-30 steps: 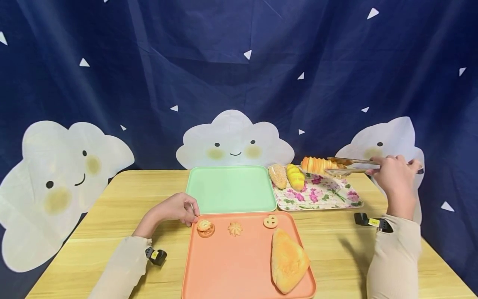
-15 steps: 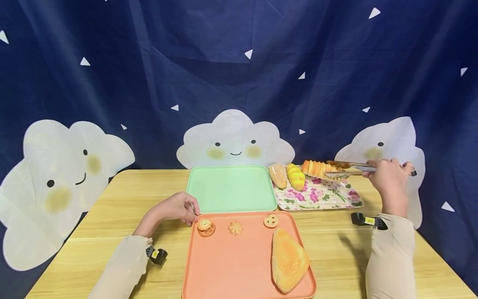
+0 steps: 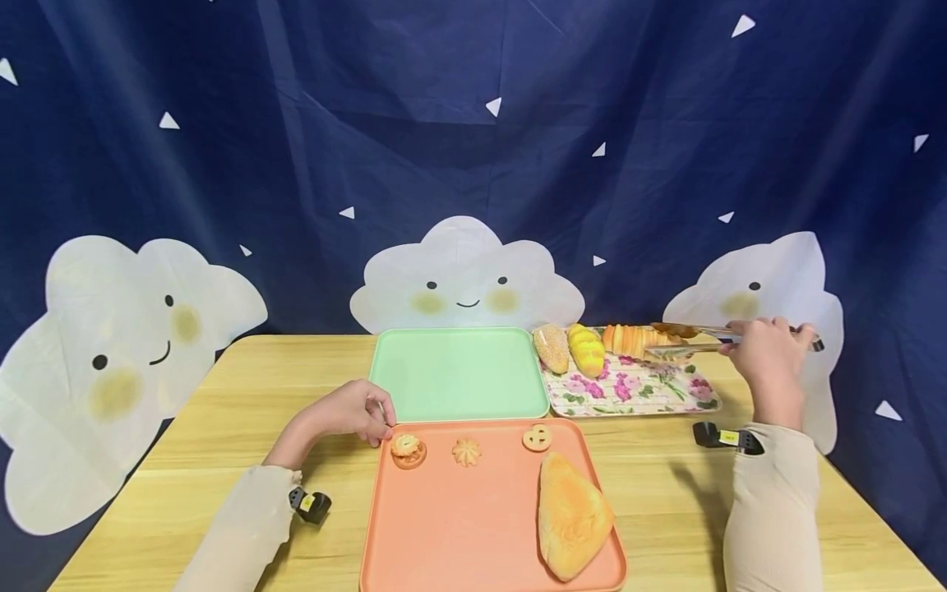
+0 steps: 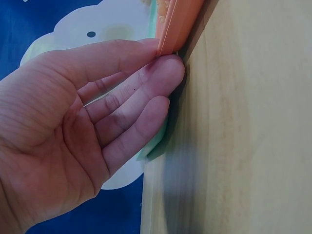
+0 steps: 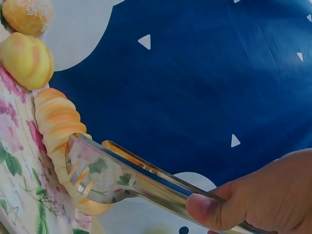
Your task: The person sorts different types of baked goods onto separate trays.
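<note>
While left hand (image 3: 353,413) rests relaxed fingers against orange tray (image 3: 444,526) corner on counter (image 3: 222,427), right hand (image 3: 765,353) grips tongs (image 3: 688,339) clasping ridged bread (image 3: 632,339) over floral tray (image 3: 636,395).

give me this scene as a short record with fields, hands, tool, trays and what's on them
left hand: fingers touch the far left corner of the orange tray
right hand: grips the tongs
tongs: clamp the spiral bread over the floral tray
floral tray: also bears a sesame bun and a yellow bun
orange tray: three small cookies, one large flat bread
green tray: nothing on it
</note>
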### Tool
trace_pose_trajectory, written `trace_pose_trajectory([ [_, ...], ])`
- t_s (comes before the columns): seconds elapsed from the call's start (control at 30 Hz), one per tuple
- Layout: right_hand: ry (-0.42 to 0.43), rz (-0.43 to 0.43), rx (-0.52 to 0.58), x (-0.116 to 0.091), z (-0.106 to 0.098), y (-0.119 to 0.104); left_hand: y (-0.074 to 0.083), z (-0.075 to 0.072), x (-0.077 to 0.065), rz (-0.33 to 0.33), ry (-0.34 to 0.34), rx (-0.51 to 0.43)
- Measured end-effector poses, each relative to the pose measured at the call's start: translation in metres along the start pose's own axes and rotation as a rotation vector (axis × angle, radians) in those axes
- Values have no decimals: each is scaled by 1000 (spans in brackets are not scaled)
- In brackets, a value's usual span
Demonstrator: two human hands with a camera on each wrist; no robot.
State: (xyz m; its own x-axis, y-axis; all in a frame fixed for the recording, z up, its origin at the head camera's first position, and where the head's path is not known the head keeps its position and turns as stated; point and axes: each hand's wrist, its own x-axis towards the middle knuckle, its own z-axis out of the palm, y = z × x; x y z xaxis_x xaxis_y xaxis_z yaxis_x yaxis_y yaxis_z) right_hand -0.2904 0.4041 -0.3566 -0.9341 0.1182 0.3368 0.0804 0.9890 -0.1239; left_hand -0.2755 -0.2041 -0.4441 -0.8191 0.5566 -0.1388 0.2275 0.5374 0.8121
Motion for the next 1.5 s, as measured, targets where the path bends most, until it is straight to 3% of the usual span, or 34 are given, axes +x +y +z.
trace_pose_trajectory([
  [0.33,-37,-15,-20,-1,0,-3,-2,0,1,6,-16,-5],
  [0.6,-61,24,2,-3,-1,-3,-3,1,2,-5,-17,2],
  [0.87,-64,3,37,-5,-9,-7,-5,1,1,-11,-14,10],
  [1.2,-45,-137,158,-4,-25,-30,-2,-1,1,-9,-19,0],
  [1.5,35,-343,299,-8,-38,-61,-1,-2,0,-6,-21,-25],
])
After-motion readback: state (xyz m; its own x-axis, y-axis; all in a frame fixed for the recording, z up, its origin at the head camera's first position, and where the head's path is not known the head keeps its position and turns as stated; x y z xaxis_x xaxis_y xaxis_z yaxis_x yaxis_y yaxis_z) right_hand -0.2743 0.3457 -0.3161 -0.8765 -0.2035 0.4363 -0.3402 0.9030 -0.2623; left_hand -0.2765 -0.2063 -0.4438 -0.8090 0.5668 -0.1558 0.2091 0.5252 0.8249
